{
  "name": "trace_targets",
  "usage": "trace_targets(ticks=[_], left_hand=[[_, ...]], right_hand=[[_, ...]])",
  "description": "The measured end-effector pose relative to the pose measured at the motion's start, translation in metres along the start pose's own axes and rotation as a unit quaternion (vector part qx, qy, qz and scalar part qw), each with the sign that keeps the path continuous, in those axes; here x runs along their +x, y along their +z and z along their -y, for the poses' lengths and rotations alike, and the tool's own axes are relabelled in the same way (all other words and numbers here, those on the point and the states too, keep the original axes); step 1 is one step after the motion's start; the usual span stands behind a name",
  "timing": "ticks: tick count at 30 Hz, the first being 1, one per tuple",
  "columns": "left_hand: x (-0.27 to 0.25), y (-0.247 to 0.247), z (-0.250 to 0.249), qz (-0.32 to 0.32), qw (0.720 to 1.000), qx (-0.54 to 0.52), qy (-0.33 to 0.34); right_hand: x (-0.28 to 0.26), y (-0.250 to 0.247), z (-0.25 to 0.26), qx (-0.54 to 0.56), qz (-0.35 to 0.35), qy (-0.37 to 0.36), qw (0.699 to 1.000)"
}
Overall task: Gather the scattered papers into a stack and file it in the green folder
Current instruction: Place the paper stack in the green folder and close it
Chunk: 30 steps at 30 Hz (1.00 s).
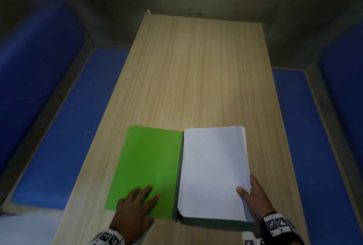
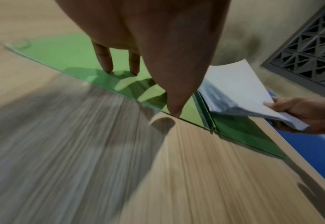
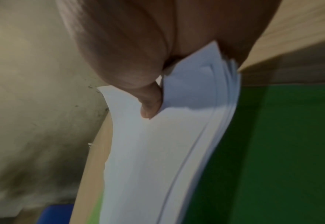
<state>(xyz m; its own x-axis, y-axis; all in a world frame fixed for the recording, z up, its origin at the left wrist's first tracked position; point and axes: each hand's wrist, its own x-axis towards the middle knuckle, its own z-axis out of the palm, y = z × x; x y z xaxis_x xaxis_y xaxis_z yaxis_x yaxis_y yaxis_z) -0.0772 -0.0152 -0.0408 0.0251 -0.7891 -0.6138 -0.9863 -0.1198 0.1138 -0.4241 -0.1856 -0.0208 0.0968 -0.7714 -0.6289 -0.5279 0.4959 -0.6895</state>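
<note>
papers (image 1: pixel 214 168), gathered in a limp, light stack over the right half of the open green folder (image 1: pixel 145 168) on the table (image 1: pixel 196 68), look apt to fan, so the right hand (image 1: pixel 253 195) pinches their near corner while the left hand (image 1: pixel 135 205) presses flat, fingers (image 2: pixel 105 60) straight.

Paper stack (image 1: pixel 214 172) on open green folder (image 1: pixel 145 166)

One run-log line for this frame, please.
left hand: fingers pressing open green folder flat | right hand: gripping paper stack, lowering onto folder's right half | table
</note>
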Motion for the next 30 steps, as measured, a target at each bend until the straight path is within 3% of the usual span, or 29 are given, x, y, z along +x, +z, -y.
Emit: trace_targets(ticks=[4, 7, 8, 10, 13, 16, 22, 25, 30], left_hand=[[-0.038, 0.022, 0.002, 0.020, 0.999, -0.026, -0.027], [-0.049, 0.034, 0.019, -0.064, 0.995, -0.081, -0.014], [-0.050, 0.037, 0.027, -0.103, 0.987, -0.120, -0.038], [-0.052, 0.033, 0.038, -0.163, 0.951, -0.205, -0.166], [-0.049, 0.016, 0.051, -0.156, 0.869, -0.293, -0.366], [-0.041, 0.013, 0.056, -0.109, 0.858, -0.270, -0.423], [-0.022, 0.021, 0.074, -0.077, 0.853, -0.282, -0.432], [-0.024, 0.024, 0.087, -0.076, 0.863, -0.332, -0.373], [-0.055, -0.003, 0.086, -0.133, 0.854, -0.423, -0.273]], right_hand=[[-0.023, 0.020, -0.037, -0.037, 0.007, 0.016, 0.999], [-0.034, 0.028, -0.057, -0.079, 0.004, 0.024, 0.997], [-0.036, 0.031, -0.060, -0.086, 0.001, 0.027, 0.996], [-0.039, 0.035, -0.064, -0.097, -0.003, 0.035, 0.995], [-0.040, 0.038, -0.064, -0.105, -0.012, 0.041, 0.994], [-0.041, 0.039, -0.067, -0.093, -0.016, 0.041, 0.995], [-0.052, 0.038, -0.068, -0.084, -0.029, 0.063, 0.994], [-0.056, 0.041, -0.070, -0.083, -0.046, 0.073, 0.993], [-0.059, 0.045, -0.071, -0.093, -0.078, 0.054, 0.991]])
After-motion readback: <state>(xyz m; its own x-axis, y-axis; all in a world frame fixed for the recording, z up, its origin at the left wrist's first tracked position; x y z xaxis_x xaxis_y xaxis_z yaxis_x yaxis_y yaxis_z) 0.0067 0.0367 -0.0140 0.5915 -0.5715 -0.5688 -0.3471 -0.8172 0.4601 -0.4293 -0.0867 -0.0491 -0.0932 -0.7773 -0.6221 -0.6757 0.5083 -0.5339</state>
